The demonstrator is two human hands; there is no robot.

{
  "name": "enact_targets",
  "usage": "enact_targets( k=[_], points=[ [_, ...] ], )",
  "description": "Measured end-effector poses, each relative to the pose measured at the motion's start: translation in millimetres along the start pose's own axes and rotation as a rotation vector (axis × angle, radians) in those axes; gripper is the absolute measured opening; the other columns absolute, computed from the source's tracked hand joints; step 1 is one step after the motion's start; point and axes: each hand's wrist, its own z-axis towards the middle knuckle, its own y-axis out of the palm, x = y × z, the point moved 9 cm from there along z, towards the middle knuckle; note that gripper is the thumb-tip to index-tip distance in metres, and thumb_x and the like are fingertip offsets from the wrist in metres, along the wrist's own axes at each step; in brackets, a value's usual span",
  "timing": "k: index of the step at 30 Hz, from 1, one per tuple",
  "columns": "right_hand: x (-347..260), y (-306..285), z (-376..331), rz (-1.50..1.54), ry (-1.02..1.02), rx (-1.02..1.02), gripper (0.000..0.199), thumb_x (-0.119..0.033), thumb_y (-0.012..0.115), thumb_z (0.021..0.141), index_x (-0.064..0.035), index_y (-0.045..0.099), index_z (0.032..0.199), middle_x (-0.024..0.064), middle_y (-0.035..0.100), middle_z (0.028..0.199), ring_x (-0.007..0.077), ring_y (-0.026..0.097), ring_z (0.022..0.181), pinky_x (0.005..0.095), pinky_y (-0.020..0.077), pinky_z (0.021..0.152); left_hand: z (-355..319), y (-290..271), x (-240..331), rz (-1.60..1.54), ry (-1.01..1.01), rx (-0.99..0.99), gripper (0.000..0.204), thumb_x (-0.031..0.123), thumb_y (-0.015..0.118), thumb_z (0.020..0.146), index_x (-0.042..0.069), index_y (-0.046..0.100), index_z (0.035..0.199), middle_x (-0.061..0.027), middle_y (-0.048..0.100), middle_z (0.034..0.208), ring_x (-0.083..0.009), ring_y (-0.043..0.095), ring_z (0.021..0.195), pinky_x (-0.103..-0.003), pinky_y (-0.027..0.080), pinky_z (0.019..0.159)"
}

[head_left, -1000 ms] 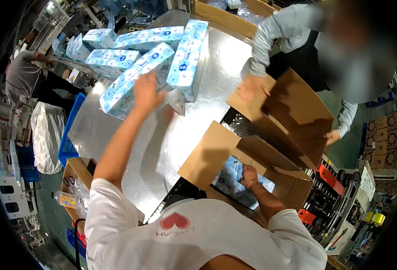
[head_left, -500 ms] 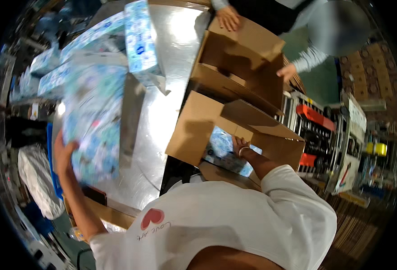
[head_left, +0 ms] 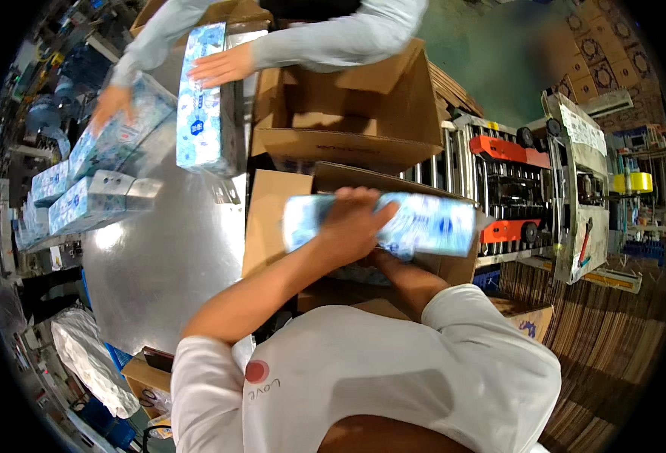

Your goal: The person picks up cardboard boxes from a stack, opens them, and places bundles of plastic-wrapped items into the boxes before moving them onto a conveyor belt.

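Note:
My left hand (head_left: 354, 220) is closed over the top of a long, plastic-wrapped tissue pack (head_left: 432, 225) with a blue-and-white floral print. The pack lies crosswise over an open cardboard box (head_left: 276, 219) in front of me, blurred by motion. Beneath its near edge is my right hand (head_left: 384, 260); its fingers are hidden by the pack, so whether they grip it cannot be seen. The pack covers most of the box's inside.
A co-worker's hands rest on a standing tissue pack (head_left: 200, 136) and on another pack (head_left: 132, 124) on the metal table (head_left: 166, 264). Another open box (head_left: 348, 143) stands beyond mine. Rollers and an orange-armed machine (head_left: 510, 151) are at the right, above stacked cardboard (head_left: 574, 340).
My left hand has carried a tissue pack from the table rightward over the near box. My right hand is now under that pack. The co-worker's hands have moved from the far box to the packs.

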Motion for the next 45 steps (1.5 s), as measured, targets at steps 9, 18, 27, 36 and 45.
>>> enact_targets(
  k=[9,18,27,36,45],
  points=[
    [17.1,20.6,-10.3,0.29,-0.152,0.021,0.051,-0.033,0.048,0.081,-0.0022,0.043,0.122,0.0199,0.042,0.126,0.0314,0.042,0.114,0.0467,0.0321,0.095,-33.2,270.9,0.4,0.074,0.167,-0.401,0.02,0.016,0.054,0.07,0.007,0.06,0.086,-0.0107,0.055,0.086,-0.0278,0.05,0.088,-0.044,0.035,0.084],
    [68.9,-47.7,-54.6,0.595,0.437,-0.02,0.047,-0.038,0.055,0.077,-0.0011,0.058,0.106,0.0179,0.054,0.11,0.0284,0.052,0.102,0.0382,0.0393,0.089,-31.7,96.3,-76.3,-0.135,-0.892,-0.286,0.088,0.034,0.074,0.063,-0.015,0.028,0.12,-0.0348,0.035,0.119,-0.0499,0.027,0.117,-0.053,0.021,0.1],
    [84.7,-134.2,-49.6,0.524,-0.08,0.989,0.084,-0.026,0.074,0.051,-0.0018,0.037,0.122,0.0162,0.046,0.114,0.0347,0.039,0.111,0.0503,0.0204,0.1,-62.2,140.2,-101.4,-0.032,-1.062,-0.233,0.105,0.041,0.073,0.06,-0.019,0.017,0.125,-0.043,0.018,0.127,-0.0534,0.015,0.122,-0.051,0.015,0.103],
    [56.5,-104.7,-28.2,0.29,0.253,0.332,0.066,-0.036,0.064,0.073,-0.0143,0.036,0.129,0.0121,0.028,0.135,0.0355,0.021,0.127,0.0558,0.0163,0.101,-173.7,208.1,-192.1,-0.139,-1.762,-0.217,0.052,0.035,0.057,0.082,-0.007,0.047,0.111,-0.0208,0.059,0.101,-0.0356,0.058,0.09,-0.041,0.044,0.079],
    [82.7,-73.7,14.5,0.217,0.071,-0.145,0.053,-0.03,0.064,0.073,-0.0073,0.05,0.119,0.0171,0.052,0.119,0.0323,0.048,0.111,0.0366,0.04,0.091,-139.0,233.7,-165.0,-0.442,-0.861,-0.404,0.033,0.022,0.054,0.082,-0.003,0.056,0.104,-0.0151,0.06,0.097,-0.0265,0.057,0.091,-0.035,0.046,0.078]
  ],
)
